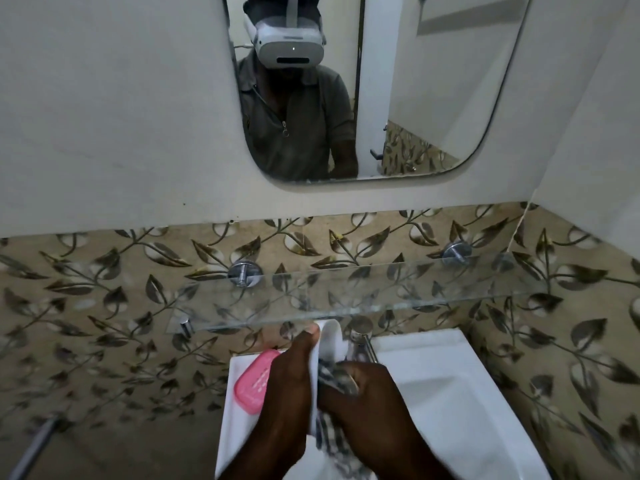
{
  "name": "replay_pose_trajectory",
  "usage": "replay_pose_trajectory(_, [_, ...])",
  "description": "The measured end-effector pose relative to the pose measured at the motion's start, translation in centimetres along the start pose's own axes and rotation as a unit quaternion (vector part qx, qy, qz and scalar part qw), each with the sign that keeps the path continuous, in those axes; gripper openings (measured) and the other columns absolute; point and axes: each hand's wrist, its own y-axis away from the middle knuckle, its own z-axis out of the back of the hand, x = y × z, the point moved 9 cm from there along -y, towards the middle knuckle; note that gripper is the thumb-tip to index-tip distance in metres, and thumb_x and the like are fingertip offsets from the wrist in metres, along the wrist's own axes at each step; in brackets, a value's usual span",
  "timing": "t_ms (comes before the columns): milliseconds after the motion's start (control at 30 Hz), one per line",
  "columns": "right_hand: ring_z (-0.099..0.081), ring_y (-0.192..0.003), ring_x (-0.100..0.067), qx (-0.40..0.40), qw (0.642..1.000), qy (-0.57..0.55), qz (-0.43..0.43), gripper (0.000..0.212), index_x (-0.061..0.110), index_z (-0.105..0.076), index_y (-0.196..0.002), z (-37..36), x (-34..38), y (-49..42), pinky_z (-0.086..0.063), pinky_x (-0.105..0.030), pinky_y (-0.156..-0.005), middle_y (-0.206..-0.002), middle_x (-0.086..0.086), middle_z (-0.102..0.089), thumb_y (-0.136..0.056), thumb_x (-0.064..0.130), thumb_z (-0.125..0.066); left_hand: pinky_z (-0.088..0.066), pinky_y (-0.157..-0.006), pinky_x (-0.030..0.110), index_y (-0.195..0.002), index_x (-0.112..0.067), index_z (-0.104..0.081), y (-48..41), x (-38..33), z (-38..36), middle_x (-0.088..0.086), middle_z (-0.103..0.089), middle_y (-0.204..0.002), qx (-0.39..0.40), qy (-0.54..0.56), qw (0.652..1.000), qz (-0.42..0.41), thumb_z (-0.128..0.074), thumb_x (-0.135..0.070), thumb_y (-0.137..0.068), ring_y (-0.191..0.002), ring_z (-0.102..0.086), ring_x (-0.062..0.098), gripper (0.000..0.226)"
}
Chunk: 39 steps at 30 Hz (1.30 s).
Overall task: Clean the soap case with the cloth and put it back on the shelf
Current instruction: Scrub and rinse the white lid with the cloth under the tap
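Now: case (330,341) in left hand (291,386) grip, cloth (327,438) in right hand (363,393) grip against it, soap (254,382) on sink (433,344) rim.

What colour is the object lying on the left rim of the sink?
The object is pink; the head view shows it clearly.

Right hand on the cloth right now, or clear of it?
Touching. The head view shows the right hand curled round the checked cloth, pressing it against the white case held by the left hand.
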Motion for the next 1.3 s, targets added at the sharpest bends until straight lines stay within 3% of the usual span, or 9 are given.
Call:
replay_pose_trajectory(100, [-0.069, -0.072, -0.014, -0.126, 0.984, 0.094, 0.088, 0.006, 0.018, -0.070, -0.081, 1.2, 1.7, -1.1, -0.056, -0.040, -0.065, -0.074, 0.002, -0.069, -0.084, 0.018, -0.065, -0.056, -0.062, 0.020, -0.087, -0.025, -0.061, 0.0, 0.3, -0.6, -0.014, -0.072, -0.071, 0.021, 0.049, 0.998, 0.045, -0.034, -0.048, -0.099, -0.065, -0.067, -0.001, 0.038])
replay_pose_trajectory(200, [-0.065, -0.075, -0.016, -0.166, 0.918, 0.322, 0.163, 0.029, 0.033, -0.065, -0.101, 1.2, 3.3, -1.6, -0.052, -0.033, -0.060, -0.084, 0.007, -0.062, -0.075, 0.032, -0.051, -0.057, -0.077, 0.032, -0.082, -0.032, -0.071, 0.1, 0.2, -0.9, -0.010, -0.073, -0.077, 0.014, 0.038, 0.997, 0.066, -0.039, -0.046, -0.098, -0.073, -0.069, 0.004, 0.039])
replay_pose_trajectory(367, [-0.063, -0.083, -0.022, -0.111, 0.883, 0.449, 0.084, 0.019, 0.028, -0.059, -0.091, 1.0, 1.0, -1.5, -0.046, -0.034, -0.066, -0.088, 0.002, -0.060, -0.079, 0.040, -0.053, -0.051, -0.082, 0.044, -0.072, -0.018, -0.074, -0.2, 0.3, 0.6, 0.014, -0.070, -0.081, -0.094, 0.111, 0.987, 0.075, -0.070, -0.062, -0.064, -0.081, -0.068, 0.030, 0.045])
replay_pose_trajectory(567, [-0.065, -0.058, -0.015, 0.044, 0.993, 0.101, -0.049, 0.029, 0.004, -0.064, -0.068, -0.7, -2.7, 0.2, -0.049, -0.029, -0.057, -0.062, -0.006, -0.068, -0.088, 0.024, -0.064, -0.049, -0.074, 0.024, -0.075, -0.030, -0.074, 0.9, -1.5, 1.7, -0.012, -0.075, -0.076, -0.139, 0.006, 0.990, 0.022, -0.057, -0.031, -0.092, -0.080, -0.068, 0.002, 0.024])
replay_pose_trajectory(667, [-0.071, -0.071, -0.024, 0.012, 0.990, -0.098, -0.098, 0.025, 0.001, -0.071, -0.084, -0.9, -2.8, 0.3, -0.054, -0.031, -0.065, -0.078, -0.014, -0.074, -0.091, 0.024, -0.066, -0.054, -0.069, 0.023, -0.073, -0.032, -0.078, 0.2, -1.4, 1.4, -0.005, -0.077, -0.080, -0.101, 0.035, 0.994, 0.023, -0.056, -0.032, -0.091, -0.077, -0.072, 0.008, 0.028])
replay_pose_trajectory(767, [-0.072, -0.088, -0.036, -0.066, 0.967, -0.237, -0.066, 0.013, 0.003, -0.072, -0.096, -0.3, -1.5, -0.6, -0.058, -0.049, -0.083, -0.092, -0.021, -0.074, -0.092, 0.012, -0.062, -0.055, -0.089, 0.042, -0.098, -0.011, -0.075, 0.5, -1.4, -0.6, 0.019, -0.073, -0.100, -0.039, 0.090, 0.993, 0.066, -0.061, -0.044, -0.082, -0.096, -0.070, 0.031, 0.040])
replay_pose_trajectory(1000, [-0.069, -0.085, -0.007, 0.052, 0.993, 0.046, 0.096, 0.013, 0.017, -0.071, -0.093, -0.4, 0.6, 0.5, -0.051, -0.021, -0.077, -0.088, 0.005, -0.073, -0.089, 0.008, -0.062, -0.055, -0.088, 0.043, -0.081, -0.020, -0.079, 0.3, -0.9, 1.3, 0.009, -0.075, -0.089, -0.116, 0.078, 0.988, 0.064, -0.064, -0.042, -0.081, -0.089, -0.070, 0.028, 0.026])
replay_pose_trajectory(1133, [-0.063, -0.089, -0.012, 0.129, 0.939, 0.289, 0.136, 0.012, 0.026, -0.062, -0.081, -1.4, -2.0, 1.0, -0.051, -0.037, -0.079, -0.091, 0.010, -0.062, -0.073, 0.020, -0.054, -0.046, -0.102, 0.046, -0.086, -0.026, -0.072, 0.3, -0.4, 1.7, -0.005, -0.073, -0.098, -0.140, -0.004, 0.989, 0.048, -0.058, -0.035, -0.090, -0.102, -0.066, 0.019, 0.017])
replay_pose_trajectory(1300, [-0.064, -0.088, -0.007, 0.103, 0.986, 0.112, 0.065, 0.024, 0.026, -0.067, -0.082, -0.7, -3.4, 1.2, -0.051, -0.027, -0.082, -0.090, 0.008, -0.065, -0.071, 0.047, -0.073, -0.045, -0.082, 0.021, -0.088, -0.033, -0.069, 0.6, 0.7, 1.3, -0.028, -0.071, -0.080, -0.117, -0.002, 0.991, 0.066, -0.056, -0.037, -0.091, -0.083, -0.064, -0.013, 0.013])
